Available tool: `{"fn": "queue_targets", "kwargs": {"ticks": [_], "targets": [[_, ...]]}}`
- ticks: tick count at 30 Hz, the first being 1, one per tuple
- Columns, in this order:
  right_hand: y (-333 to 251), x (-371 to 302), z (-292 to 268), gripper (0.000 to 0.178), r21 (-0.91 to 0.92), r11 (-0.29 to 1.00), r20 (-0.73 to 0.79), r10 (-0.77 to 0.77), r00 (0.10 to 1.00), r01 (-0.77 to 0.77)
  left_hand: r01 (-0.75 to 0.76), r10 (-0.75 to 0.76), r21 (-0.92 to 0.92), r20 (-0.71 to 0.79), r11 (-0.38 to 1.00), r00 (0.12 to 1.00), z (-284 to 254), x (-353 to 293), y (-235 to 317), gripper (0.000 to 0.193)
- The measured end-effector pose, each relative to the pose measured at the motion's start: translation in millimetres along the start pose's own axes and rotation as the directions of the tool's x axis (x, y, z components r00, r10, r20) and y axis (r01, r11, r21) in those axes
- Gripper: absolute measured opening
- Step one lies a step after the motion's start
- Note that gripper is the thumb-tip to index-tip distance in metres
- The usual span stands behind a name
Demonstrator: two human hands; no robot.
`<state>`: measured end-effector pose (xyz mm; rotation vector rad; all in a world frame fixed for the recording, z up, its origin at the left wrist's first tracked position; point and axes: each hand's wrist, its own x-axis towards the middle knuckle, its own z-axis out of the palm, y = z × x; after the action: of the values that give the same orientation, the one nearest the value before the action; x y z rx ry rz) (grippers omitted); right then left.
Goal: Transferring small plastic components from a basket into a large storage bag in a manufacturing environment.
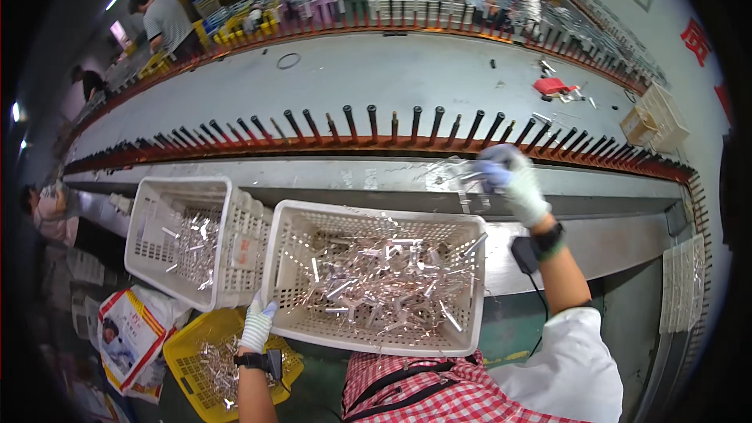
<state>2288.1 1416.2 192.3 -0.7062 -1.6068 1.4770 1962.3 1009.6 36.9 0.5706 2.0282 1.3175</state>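
In front of me is a white plastic basket (pixel 376 213) with perforated walls, heaped with small shiny metal tubes and thin copper-coloured wires (pixel 376 286). My left hand (pixel 257 325), in a white glove, grips the basket's near left corner. Up to the right, beyond the basket, my right hand (pixel 513 184) is raised over the ledge of the bench. Its glove is smeared by motion. Several thin metal tube pieces (pixel 470 188) stick out of its fingers to the left and downward; their exact shape is blurred.
Another white basket (pixel 229 251) of metal pieces stands left, with a yellow basket (pixel 184 352) and a printed sack (pixel 129 337) below. Rows of black-tipped pegs (pixel 372 121) edge the grey bench (pixel 329 78). Red cloth (pixel 553 86) and a crate (pixel 658 117) lie right. People work opposite.
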Motion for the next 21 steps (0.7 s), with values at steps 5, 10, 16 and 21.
{"fn": "queue_targets", "kwargs": {"ticks": [5, 10, 16, 21], "targets": [[-104, -84, 33, 0.018, -0.018, 0.974, 0.227, -0.217, 0.949, 0.227, -0.001, -0.005, 0.085, 0.077, 0.996, 0.997, -14, 7, -4, 0.055], [-62, -110, 76, 0.058, -0.356, 0.883, 0.581, -0.047, 0.812, 0.306, 0.065, -0.05, -0.046, 0.278, 0.997, 0.959, -7, 31, -1, 0.062], [56, -177, -50, 0.032, -0.152, 0.957, -0.392, 0.17, 0.904, -0.246, 0.086, -0.046, -0.102, 0.345, 0.991, 0.937, -26, 25, 25, 0.056], [158, -261, -21, 0.036, 0.525, 0.617, 0.138, 0.618, 0.774, -0.586, -0.173, 0.151, 0.041, 0.319, 0.984, 0.936, -26, -4, 15, 0.049]]}}
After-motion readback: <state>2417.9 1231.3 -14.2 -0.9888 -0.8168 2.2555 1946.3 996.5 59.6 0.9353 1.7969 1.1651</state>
